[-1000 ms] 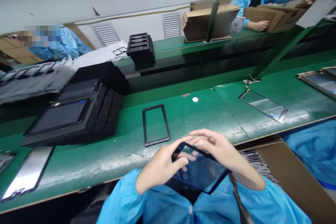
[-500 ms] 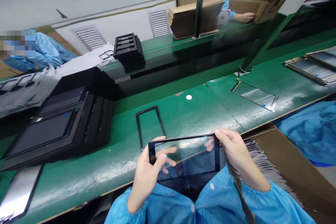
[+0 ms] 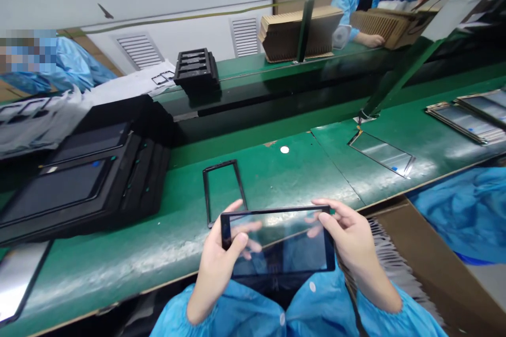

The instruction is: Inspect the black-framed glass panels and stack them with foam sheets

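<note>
A black-bordered tablet screen (image 3: 276,245) is held level above the bench's near edge, its glossy face mirroring fingers and part of the bench. My left hand (image 3: 221,258) grips its left end, thumb on the face and fingers behind. At the other end my right hand (image 3: 350,231) has its thumb on the top right corner; its other fingers are partly hidden. Just beyond the left hand, a thin black rectangular frame (image 3: 239,181) lies on the green bench.
Black foam trays with screens (image 3: 152,189) are stacked at left. A clear glass panel (image 3: 381,150) and stacked panels (image 3: 470,118) lie at right, past a slanted post (image 3: 399,76). An open cardboard box (image 3: 435,253) stands below the bench. Co-workers in blue sit across.
My right hand has shifted its grip at the screen's right end, its fingers now spread along the top edge. The screen has tilted slightly, and the camera view has moved a little.
</note>
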`<state>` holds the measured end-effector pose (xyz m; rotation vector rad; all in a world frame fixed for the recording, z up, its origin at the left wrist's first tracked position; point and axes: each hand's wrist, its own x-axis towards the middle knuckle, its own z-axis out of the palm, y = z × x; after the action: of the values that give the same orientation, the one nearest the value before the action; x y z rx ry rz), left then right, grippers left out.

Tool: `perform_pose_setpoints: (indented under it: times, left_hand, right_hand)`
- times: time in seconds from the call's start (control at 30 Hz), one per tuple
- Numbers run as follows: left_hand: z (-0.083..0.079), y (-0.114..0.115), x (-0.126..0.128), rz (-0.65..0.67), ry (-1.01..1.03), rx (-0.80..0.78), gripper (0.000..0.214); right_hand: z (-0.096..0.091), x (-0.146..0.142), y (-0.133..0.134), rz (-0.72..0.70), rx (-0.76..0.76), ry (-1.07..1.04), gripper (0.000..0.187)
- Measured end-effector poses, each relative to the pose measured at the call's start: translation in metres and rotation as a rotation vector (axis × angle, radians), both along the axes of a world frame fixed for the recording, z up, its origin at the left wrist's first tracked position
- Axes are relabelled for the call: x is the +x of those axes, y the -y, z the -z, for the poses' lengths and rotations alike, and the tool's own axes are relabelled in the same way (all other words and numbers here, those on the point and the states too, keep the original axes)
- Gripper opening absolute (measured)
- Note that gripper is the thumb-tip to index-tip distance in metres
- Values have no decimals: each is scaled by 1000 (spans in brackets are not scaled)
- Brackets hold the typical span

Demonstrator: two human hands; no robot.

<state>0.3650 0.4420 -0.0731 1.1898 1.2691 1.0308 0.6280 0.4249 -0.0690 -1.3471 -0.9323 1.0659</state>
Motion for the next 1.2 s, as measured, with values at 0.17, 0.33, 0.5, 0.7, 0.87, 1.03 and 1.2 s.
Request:
perform_pose_setpoints:
  times: [0.17,0.33,0.5,0.7,0.87,1.03,1.2]
  left_hand:
    - [-18,-22,-3,197,-581,629,69]
    - [-35,-40,7,499,-660,775,18]
    - [-32,-36,10,462,-573,781,19]
    - [-33,-28,16,597,-488,408,36]
    - [-20,-23,15,413,59,-172,46]
    - [-17,-12,14,261,251,-283,64]
    - [-21,-7,14,247,259,-290,65]
  right_hand:
    - [-1,-8,11,2,13,86,24]
    - [3,-15,19,-30,16,142,21]
    - [2,-16,17,-48,20,96,19]
    - [-5,-21,-1,-328,-23,-85,30]
    - [5,-11,-10,-263,-103,-259,35]
    - [17,-7,-14,-198,-113,-295,45]
    - [7,-14,-17,-215,-86,-246,45]
